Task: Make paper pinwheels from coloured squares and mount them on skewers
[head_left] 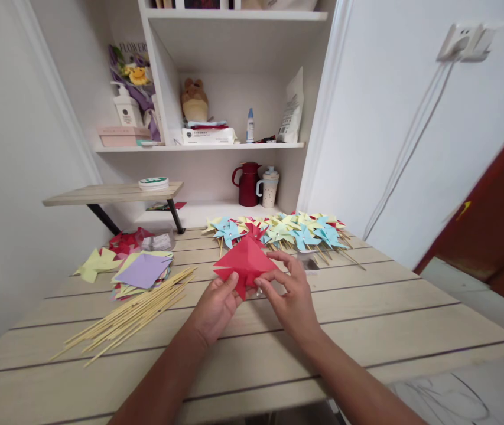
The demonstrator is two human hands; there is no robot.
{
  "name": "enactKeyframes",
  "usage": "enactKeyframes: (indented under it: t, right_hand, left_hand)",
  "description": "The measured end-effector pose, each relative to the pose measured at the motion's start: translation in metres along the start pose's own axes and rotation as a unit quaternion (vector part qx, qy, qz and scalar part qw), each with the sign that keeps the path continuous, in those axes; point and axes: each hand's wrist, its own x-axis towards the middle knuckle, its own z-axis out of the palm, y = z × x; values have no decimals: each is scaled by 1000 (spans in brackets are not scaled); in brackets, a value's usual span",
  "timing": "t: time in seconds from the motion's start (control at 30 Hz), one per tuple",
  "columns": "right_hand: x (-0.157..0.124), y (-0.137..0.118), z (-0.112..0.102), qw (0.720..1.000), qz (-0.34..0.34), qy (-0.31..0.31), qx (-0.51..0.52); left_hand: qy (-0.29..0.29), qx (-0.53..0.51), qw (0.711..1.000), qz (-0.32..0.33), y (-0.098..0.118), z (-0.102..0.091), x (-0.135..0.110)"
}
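Note:
Both my hands hold a folded red paper square (pixel 245 261) just above the wooden table (pixel 367 330). My left hand (pixel 216 306) pinches its lower left edge with thumb and fingers. My right hand (pixel 290 295) grips the lower right side, fingers curled over a fold. The paper is creased into triangular flaps. Beyond it lies a heap of finished paper pinwheels (pixel 287 231) in blue, yellow, green and red.
A bundle of bamboo skewers (pixel 132 316) lies to the left, beside a stack of coloured paper squares (pixel 143 273) and loose yellow and red cut papers (pixel 101 260). Shelves behind hold a red jug (pixel 247 184), a cup, bottles and a plush toy.

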Motion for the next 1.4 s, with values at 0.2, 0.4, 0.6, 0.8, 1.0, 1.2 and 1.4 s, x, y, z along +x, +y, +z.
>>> enactKeyframes:
  t: [0.2, 0.4, 0.6, 0.8, 1.0, 1.2, 1.4]
  right_hand:
    - [1, -1, -1, 1000, 5, 10, -13]
    - [-1, 2, 0, 1000, 19, -5, 4]
    - [-2, 3, 1, 998, 49, -12, 37]
    - [1, -3, -1, 995, 68, -44, 63]
    - [2, -3, -2, 995, 53, -56, 57]
    - [2, 0, -7, 999, -30, 22, -19]
    - [-1, -2, -7, 990, -79, -10, -116]
  left_hand:
    - [-5, 10, 1000, 2, -1, 2, -1]
    - [-15, 51, 999, 1, -4, -2, -1]
    - [-24, 67, 997, 23, -4, 3, -3]
    - [13, 93, 994, 55, -9, 3, 0]
    - [56, 135, 986, 77, -9, -1, 2]
    - [138, 339, 925, 99, -4, -8, 5]
    - [110, 498, 835, 209, -9, -18, 7]
